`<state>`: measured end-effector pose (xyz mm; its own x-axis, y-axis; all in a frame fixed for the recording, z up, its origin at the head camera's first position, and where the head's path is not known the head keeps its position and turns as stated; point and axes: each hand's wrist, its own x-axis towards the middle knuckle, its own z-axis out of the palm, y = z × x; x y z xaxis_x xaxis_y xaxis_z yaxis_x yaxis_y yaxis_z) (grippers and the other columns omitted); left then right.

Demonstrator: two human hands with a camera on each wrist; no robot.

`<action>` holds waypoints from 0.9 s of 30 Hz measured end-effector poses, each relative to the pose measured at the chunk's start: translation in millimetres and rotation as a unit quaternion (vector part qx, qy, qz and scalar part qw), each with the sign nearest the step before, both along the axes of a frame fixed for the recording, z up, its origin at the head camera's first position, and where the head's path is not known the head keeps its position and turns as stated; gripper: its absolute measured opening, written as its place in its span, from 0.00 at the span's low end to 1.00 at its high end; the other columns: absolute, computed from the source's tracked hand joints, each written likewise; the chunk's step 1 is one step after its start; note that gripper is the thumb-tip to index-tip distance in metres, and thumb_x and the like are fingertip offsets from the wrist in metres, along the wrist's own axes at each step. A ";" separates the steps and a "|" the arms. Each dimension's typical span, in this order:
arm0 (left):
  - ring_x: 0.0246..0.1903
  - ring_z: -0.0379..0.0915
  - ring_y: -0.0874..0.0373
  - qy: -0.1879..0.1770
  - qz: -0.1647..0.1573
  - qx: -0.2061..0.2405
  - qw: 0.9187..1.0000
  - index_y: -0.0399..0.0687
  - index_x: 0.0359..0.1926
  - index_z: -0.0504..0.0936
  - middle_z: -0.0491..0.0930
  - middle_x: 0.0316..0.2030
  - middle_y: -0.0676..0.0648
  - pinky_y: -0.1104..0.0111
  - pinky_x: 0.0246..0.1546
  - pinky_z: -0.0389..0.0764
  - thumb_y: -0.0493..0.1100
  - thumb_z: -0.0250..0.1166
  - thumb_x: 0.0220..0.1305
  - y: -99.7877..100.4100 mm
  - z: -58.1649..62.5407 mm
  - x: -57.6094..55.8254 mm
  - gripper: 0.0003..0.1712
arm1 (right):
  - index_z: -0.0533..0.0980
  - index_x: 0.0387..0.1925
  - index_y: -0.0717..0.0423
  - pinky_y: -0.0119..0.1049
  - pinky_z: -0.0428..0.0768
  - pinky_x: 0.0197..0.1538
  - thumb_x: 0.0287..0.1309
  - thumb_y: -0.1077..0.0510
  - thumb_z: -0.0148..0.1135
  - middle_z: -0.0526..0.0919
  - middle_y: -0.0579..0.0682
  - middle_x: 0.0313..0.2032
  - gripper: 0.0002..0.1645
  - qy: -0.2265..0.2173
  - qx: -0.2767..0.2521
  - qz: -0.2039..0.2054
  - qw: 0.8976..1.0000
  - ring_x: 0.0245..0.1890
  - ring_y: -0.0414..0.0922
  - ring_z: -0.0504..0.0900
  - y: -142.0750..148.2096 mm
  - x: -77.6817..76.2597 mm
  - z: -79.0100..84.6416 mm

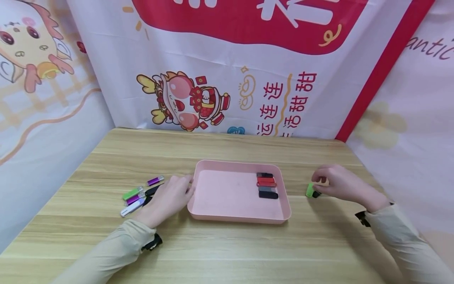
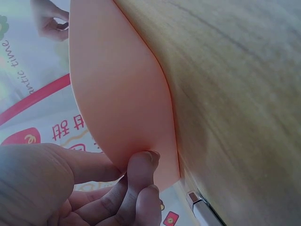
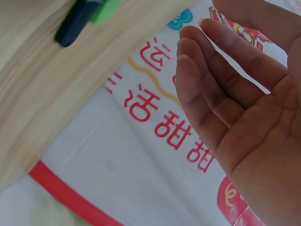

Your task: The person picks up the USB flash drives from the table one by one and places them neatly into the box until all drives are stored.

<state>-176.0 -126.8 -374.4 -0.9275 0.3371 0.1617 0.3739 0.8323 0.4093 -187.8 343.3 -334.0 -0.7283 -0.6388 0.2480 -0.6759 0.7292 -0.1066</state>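
My left hand (image 1: 172,197) pinches the left wall of a shallow pink tray (image 1: 237,219), fingertips against its outer side in the left wrist view. Along the tray's right end lie USB sticks in a column: a black one (image 1: 264,175), a red one (image 1: 266,182), a grey one (image 1: 267,189) and another black one (image 1: 268,195). To the right of the tray, my right hand (image 1: 335,182) hovers by a green USB stick (image 1: 309,190) and a black USB stick (image 3: 75,23) on the table. Its fingers are loosely bent with nothing between them in the right wrist view.
Left of the tray are more USB sticks: a green one (image 1: 132,193), a purple one (image 1: 155,180), a white one (image 1: 132,208) and others, partly covered by my left hand and forearm. Printed cloth (image 1: 213,51) hangs at the wooden table's (image 1: 227,252) back and sides.
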 end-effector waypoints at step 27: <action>0.13 0.62 0.64 0.007 -0.003 0.001 1.000 0.36 0.47 0.81 0.66 0.14 0.54 0.69 0.13 0.63 0.39 0.59 0.70 0.1 -0.9 0.4 0.12 | 0.83 0.33 0.57 0.43 0.80 0.31 0.36 0.68 0.80 0.84 0.46 0.32 0.18 0.035 0.013 0.007 0.999 0.30 0.45 0.82 44.6 2.5 -7.9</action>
